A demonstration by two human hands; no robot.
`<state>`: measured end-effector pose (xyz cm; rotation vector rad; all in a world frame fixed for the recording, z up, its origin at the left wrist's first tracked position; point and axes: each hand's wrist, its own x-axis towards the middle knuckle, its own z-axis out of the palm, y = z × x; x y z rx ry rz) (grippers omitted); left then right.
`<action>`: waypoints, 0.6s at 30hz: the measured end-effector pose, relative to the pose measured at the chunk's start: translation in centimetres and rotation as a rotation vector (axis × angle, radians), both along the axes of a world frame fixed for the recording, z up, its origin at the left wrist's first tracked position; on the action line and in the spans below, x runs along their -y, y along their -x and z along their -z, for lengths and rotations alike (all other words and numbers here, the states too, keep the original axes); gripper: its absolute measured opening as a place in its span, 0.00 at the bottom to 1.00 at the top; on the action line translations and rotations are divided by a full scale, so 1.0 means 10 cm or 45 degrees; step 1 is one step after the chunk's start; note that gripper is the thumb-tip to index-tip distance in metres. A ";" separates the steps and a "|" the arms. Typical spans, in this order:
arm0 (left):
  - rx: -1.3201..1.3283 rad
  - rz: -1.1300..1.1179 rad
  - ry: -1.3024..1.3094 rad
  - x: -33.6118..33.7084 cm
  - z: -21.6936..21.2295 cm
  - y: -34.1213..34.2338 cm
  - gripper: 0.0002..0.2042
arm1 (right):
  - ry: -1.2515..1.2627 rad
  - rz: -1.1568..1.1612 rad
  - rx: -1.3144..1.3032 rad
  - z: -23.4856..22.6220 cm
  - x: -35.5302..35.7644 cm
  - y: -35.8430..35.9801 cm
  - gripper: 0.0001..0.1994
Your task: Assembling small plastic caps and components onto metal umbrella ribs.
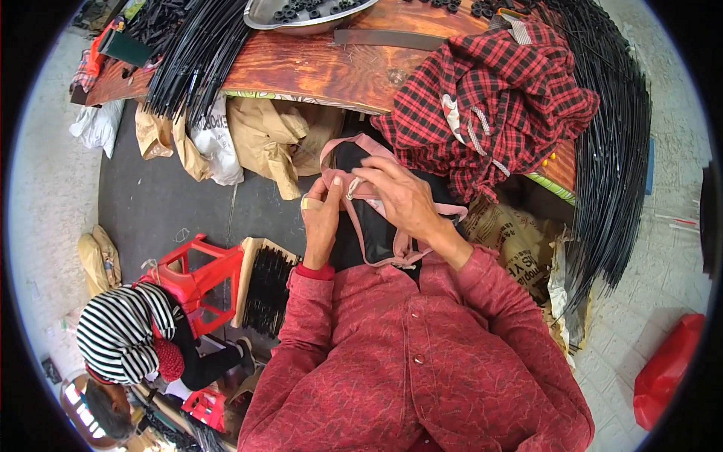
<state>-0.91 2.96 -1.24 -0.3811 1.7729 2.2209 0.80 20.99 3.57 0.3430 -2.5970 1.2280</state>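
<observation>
A black bag with pink trim and straps hangs in front of my red jacket. My left hand, with a plaster on its thumb, grips the pink edge on the left side. My right hand pinches a small white zip pull or cord at the bag's upper pink edge. The two hands are close together over the bag's opening. The lower part of the bag is hidden behind my arms and jacket.
A wooden table lies ahead with a red checked shirt, a metal bowl of black parts and bundles of thin black rods. Brown paper sacks hang below it. A person in a striped top crouches by a red stool.
</observation>
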 end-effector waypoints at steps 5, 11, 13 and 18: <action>-0.031 0.037 0.041 -0.03 0.01 0.04 0.11 | -0.215 -0.342 0.084 0.24 -0.14 0.18 0.10; -0.012 -0.032 0.098 0.02 0.06 0.10 0.11 | -0.219 -0.366 0.096 0.13 -0.10 0.00 0.09; -0.032 -0.041 0.098 0.02 0.04 0.18 0.11 | -0.266 -0.420 0.166 0.14 -0.16 -0.20 0.09; -0.130 -0.259 0.137 0.29 0.16 0.43 0.12 | -0.176 -0.686 0.519 -0.05 -0.52 -0.83 0.11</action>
